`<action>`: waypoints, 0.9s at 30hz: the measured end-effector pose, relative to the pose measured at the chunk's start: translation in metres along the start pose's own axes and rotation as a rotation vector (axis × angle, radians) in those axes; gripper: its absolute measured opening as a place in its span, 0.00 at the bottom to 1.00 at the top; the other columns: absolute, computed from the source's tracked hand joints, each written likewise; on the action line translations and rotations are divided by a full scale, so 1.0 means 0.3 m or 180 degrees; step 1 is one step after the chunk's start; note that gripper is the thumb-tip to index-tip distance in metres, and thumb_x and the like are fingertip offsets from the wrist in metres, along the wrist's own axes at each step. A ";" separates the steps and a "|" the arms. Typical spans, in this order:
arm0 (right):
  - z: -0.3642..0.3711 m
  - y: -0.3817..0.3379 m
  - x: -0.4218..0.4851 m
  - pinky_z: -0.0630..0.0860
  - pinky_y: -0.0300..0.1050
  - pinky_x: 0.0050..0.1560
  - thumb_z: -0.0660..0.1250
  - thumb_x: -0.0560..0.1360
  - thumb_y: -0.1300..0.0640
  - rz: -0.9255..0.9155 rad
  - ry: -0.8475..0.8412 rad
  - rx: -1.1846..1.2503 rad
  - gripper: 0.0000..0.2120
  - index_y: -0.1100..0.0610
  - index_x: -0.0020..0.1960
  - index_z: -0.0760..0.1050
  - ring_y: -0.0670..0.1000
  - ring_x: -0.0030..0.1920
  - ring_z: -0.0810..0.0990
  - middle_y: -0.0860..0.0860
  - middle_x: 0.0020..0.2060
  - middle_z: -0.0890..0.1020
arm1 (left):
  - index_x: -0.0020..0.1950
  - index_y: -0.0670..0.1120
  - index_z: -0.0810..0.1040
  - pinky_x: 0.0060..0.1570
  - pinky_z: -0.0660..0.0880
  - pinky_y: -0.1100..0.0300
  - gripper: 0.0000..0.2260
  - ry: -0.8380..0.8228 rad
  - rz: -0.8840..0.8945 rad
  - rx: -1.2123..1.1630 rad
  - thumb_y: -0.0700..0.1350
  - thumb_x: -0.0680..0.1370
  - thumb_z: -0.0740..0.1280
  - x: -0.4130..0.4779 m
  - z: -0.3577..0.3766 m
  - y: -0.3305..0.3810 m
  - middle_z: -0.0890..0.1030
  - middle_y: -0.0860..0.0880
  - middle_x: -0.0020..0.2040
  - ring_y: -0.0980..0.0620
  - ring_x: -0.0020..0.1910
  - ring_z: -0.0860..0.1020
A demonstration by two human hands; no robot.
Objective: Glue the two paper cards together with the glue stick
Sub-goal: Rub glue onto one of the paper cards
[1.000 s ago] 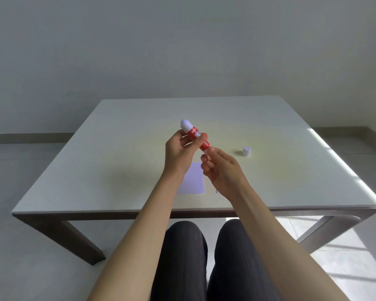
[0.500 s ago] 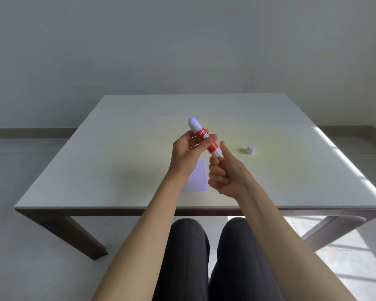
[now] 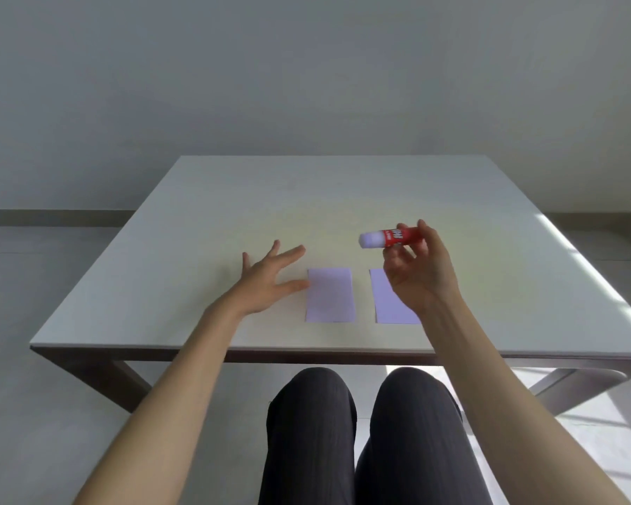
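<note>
Two pale lilac paper cards lie side by side near the table's front edge. The left card is fully visible; the right card is partly hidden behind my right hand. That hand is raised above the right card and holds a red glue stick level, its white end pointing left. My left hand is open with fingers spread, hovering low over the table just left of the left card, its thumb tip at the card's left edge.
The white table stands before a plain wall, its front edge close to my knees. The small white cap seen earlier is hidden behind my right hand or out of sight. Sunlight falls along the table's right edge.
My left hand let go of the glue stick and dropped to the table beside the left card. My right hand now holds the stick alone, further right. Both cards are uncovered.
</note>
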State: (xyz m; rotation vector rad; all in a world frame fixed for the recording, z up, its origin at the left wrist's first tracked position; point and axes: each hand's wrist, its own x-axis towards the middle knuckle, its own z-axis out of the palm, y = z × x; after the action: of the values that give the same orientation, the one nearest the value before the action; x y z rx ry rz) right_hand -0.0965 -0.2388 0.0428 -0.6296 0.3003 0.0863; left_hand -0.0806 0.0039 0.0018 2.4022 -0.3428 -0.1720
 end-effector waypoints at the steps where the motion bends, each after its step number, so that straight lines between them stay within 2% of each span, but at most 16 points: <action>1: -0.006 -0.002 0.010 0.74 0.35 0.26 0.64 0.75 0.50 0.0100 0.0079 -0.0094 0.12 0.57 0.38 0.77 0.50 0.27 0.78 0.52 0.36 0.79 | 0.75 0.55 0.59 0.70 0.28 0.42 0.29 -0.0127 -0.0013 0.0179 0.56 0.76 0.64 -0.003 0.003 -0.030 0.58 0.60 0.77 0.58 0.77 0.43; 3: -0.002 0.024 0.029 0.75 0.36 0.26 0.63 0.76 0.49 0.0241 0.0155 -0.0447 0.13 0.57 0.39 0.73 0.52 0.30 0.77 0.54 0.36 0.78 | 0.75 0.56 0.58 0.70 0.28 0.43 0.30 -0.0273 0.0065 0.0452 0.58 0.75 0.64 0.002 0.027 -0.054 0.58 0.61 0.76 0.58 0.77 0.42; 5: 0.009 0.068 0.047 0.77 0.38 0.28 0.64 0.77 0.51 0.0130 0.0089 -0.1248 0.11 0.57 0.40 0.72 0.52 0.32 0.77 0.55 0.34 0.80 | 0.75 0.56 0.58 0.69 0.28 0.43 0.31 -0.0330 0.0145 0.0596 0.59 0.75 0.64 0.013 0.050 -0.056 0.58 0.62 0.76 0.57 0.77 0.42; 9: 0.039 0.144 0.083 0.82 0.46 0.37 0.68 0.73 0.61 -0.0822 -0.0109 -0.3044 0.04 0.62 0.41 0.77 0.56 0.32 0.80 0.56 0.35 0.81 | 0.75 0.56 0.59 0.70 0.29 0.42 0.35 -0.0354 0.0228 0.0838 0.63 0.71 0.65 0.029 0.058 -0.060 0.59 0.62 0.76 0.57 0.78 0.43; 11: 0.060 0.169 0.101 0.80 0.48 0.40 0.68 0.71 0.60 -0.1289 -0.0164 -0.3887 0.04 0.61 0.41 0.78 0.54 0.33 0.82 0.53 0.32 0.84 | 0.76 0.56 0.58 0.71 0.30 0.41 0.37 -0.0337 0.0286 0.1157 0.67 0.70 0.64 0.035 0.052 -0.060 0.60 0.61 0.76 0.56 0.78 0.43; 14: 0.083 0.208 0.120 0.77 0.47 0.41 0.67 0.70 0.59 -0.1638 -0.0343 -0.4718 0.05 0.61 0.42 0.77 0.57 0.39 0.82 0.56 0.36 0.85 | 0.76 0.56 0.56 0.71 0.31 0.38 0.39 -0.0357 0.0253 0.1431 0.69 0.69 0.62 0.037 0.048 -0.051 0.61 0.58 0.76 0.56 0.78 0.43; 18: 0.088 0.229 0.107 0.76 0.50 0.41 0.67 0.71 0.59 -0.1924 -0.0502 -0.5145 0.07 0.63 0.44 0.77 0.60 0.40 0.80 0.60 0.37 0.83 | 0.76 0.59 0.55 0.71 0.34 0.35 0.38 -0.0411 0.0172 0.1456 0.68 0.69 0.62 0.032 0.043 -0.041 0.62 0.59 0.76 0.55 0.78 0.43; 22: 0.064 0.267 0.028 0.75 0.53 0.40 0.68 0.70 0.58 -0.2092 -0.0824 -0.5328 0.08 0.64 0.41 0.77 0.60 0.37 0.79 0.60 0.34 0.83 | 0.71 0.65 0.61 0.69 0.36 0.31 0.29 -0.0472 0.0280 0.1406 0.67 0.71 0.62 0.034 0.039 -0.029 0.60 0.67 0.74 0.52 0.78 0.44; 25: 0.054 0.258 0.002 0.77 0.52 0.42 0.68 0.70 0.58 -0.1939 -0.0978 -0.5301 0.08 0.64 0.41 0.78 0.59 0.37 0.80 0.59 0.34 0.84 | 0.72 0.63 0.60 0.68 0.38 0.29 0.32 -0.0543 0.0248 0.1492 0.69 0.70 0.61 0.040 0.037 -0.031 0.59 0.66 0.75 0.51 0.78 0.44; 27: 0.060 0.218 0.032 0.78 0.52 0.45 0.69 0.71 0.58 -0.1827 -0.0849 -0.5212 0.08 0.64 0.43 0.79 0.59 0.40 0.82 0.59 0.37 0.85 | 0.74 0.61 0.57 0.69 0.37 0.30 0.36 -0.0516 0.0191 0.1507 0.70 0.69 0.62 0.039 0.038 -0.035 0.60 0.64 0.75 0.52 0.78 0.44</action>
State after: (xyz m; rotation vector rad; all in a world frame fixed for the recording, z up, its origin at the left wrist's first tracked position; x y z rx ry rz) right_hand -0.0940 -0.1756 0.0166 -2.2770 -0.3120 -0.1703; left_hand -0.0697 0.0009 -0.0141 2.8465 -0.5844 -0.2855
